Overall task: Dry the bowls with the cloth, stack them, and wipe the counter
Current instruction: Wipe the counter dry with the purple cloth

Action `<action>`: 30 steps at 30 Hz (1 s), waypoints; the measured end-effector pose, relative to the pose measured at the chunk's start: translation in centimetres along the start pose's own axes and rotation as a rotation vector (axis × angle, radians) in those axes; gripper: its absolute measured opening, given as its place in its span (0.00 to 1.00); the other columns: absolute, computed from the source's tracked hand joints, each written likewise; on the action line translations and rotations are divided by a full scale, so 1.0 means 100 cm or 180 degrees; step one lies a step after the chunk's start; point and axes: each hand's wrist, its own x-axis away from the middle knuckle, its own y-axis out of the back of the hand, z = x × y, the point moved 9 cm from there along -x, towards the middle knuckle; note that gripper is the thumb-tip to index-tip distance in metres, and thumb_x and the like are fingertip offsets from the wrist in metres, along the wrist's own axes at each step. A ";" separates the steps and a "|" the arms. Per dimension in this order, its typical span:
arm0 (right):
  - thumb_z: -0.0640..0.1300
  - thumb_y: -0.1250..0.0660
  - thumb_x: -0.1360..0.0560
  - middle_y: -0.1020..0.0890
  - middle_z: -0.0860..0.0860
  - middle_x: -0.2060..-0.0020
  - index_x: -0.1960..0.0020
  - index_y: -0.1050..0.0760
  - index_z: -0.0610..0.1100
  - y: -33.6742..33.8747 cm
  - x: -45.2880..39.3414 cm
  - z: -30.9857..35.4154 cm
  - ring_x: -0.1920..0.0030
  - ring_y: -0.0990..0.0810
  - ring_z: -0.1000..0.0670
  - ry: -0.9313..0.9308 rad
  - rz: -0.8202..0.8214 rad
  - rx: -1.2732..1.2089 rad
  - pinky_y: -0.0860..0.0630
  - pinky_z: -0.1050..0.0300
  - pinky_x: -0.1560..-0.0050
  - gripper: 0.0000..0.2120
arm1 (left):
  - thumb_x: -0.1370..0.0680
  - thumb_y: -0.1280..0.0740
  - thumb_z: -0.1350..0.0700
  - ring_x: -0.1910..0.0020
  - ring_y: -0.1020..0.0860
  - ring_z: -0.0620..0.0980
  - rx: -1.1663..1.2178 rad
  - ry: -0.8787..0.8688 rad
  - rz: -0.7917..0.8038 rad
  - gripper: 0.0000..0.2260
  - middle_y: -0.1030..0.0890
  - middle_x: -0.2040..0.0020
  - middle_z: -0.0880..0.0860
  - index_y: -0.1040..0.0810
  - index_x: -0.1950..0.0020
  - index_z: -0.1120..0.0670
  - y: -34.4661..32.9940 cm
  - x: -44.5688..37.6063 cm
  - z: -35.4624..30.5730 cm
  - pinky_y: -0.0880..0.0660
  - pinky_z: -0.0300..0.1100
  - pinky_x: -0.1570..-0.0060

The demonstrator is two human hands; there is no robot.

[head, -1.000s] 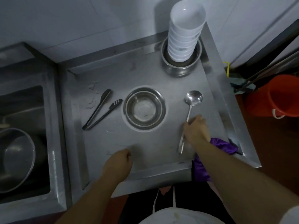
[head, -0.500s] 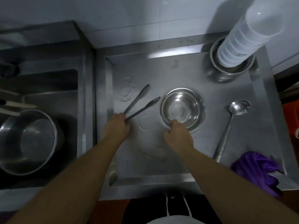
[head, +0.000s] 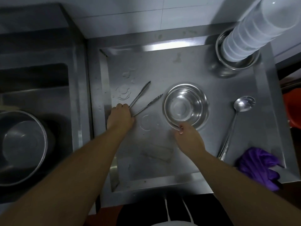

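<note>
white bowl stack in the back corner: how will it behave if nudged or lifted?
The bowl stack is tall and narrow, so probably top-heavy and apt to tip if nudged. It sits in a steel basin, which may steady its base. The bowls look like ceramic, likely heavy and fragile; lift only a few at once.

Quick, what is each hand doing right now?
Left hand: grips the tongs.
Right hand: pinches the steel bowl rim.

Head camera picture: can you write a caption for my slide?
Left hand grips tongs, right hand pinches the steel bowl rim on the counter.
</note>
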 end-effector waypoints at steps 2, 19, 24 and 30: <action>0.41 0.38 0.22 0.17 0.48 0.53 0.42 0.24 0.47 0.001 0.005 -0.012 0.53 0.19 0.43 -0.0072 -0.0008 -0.0040 0.22 0.47 0.54 0.10 | 0.20 0.28 0.52 0.39 0.24 0.62 0.0051 -0.0003 0.0004 0.18 0.24 0.38 0.61 0.24 0.35 0.60 0.001 0.002 0.000 0.23 0.56 0.43; 0.47 0.39 0.19 0.18 0.48 0.42 0.32 0.27 0.51 0.064 0.019 -0.100 0.51 0.18 0.44 -0.0503 -0.0313 -0.0125 0.21 0.49 0.49 0.16 | 0.22 0.28 0.47 0.45 0.19 0.61 0.0418 -0.0444 0.0543 0.18 0.20 0.43 0.60 0.20 0.42 0.59 -0.040 0.089 -0.140 0.21 0.51 0.48; 0.45 0.39 0.19 0.18 0.44 0.45 0.39 0.27 0.47 0.101 0.023 -0.155 0.50 0.18 0.40 -0.0681 -0.0538 -0.0432 0.19 0.43 0.47 0.09 | 0.24 0.27 0.49 0.41 0.18 0.61 0.0423 -0.0634 0.0779 0.19 0.17 0.41 0.58 0.20 0.36 0.55 -0.071 0.118 -0.220 0.20 0.53 0.41; 0.46 0.39 0.18 0.20 0.46 0.47 0.36 0.28 0.46 0.144 0.021 -0.209 0.50 0.22 0.43 -0.0648 -0.0678 -0.0327 0.29 0.57 0.59 0.12 | 0.22 0.29 0.49 0.39 0.19 0.63 0.0160 -0.0680 0.0869 0.19 0.20 0.39 0.62 0.20 0.38 0.60 -0.105 0.134 -0.291 0.20 0.53 0.40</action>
